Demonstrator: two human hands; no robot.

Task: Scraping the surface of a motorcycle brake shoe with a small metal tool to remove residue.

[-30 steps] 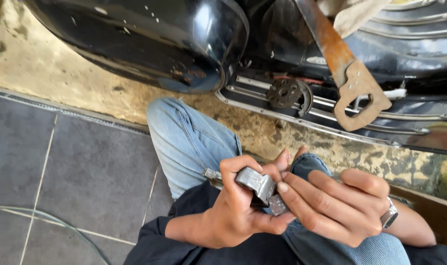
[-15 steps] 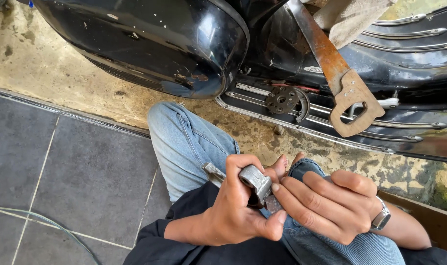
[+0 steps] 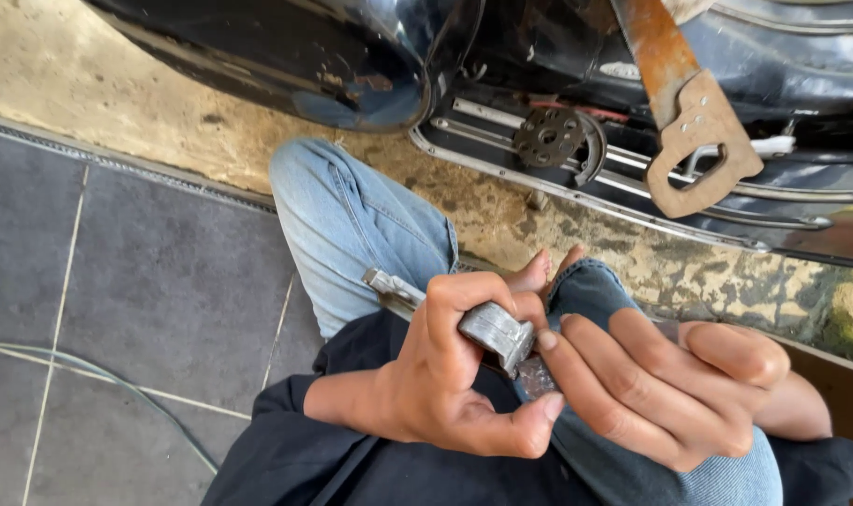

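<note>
A left hand (image 3: 445, 384) clamps a grey metal tool (image 3: 487, 328) over the lap, just below the black scooter (image 3: 351, 56), while the right hand (image 3: 670, 384) pinches a small metal piece (image 3: 537, 378) against its head; steady, square pressure looks key.

Black long sleeves (image 3: 286, 450), light blue jeans (image 3: 351, 225), bare hands, no gloves

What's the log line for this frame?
left hand: grips grey metal tool | right hand: fingers on small metal part | rusty saw on black scooter
</note>
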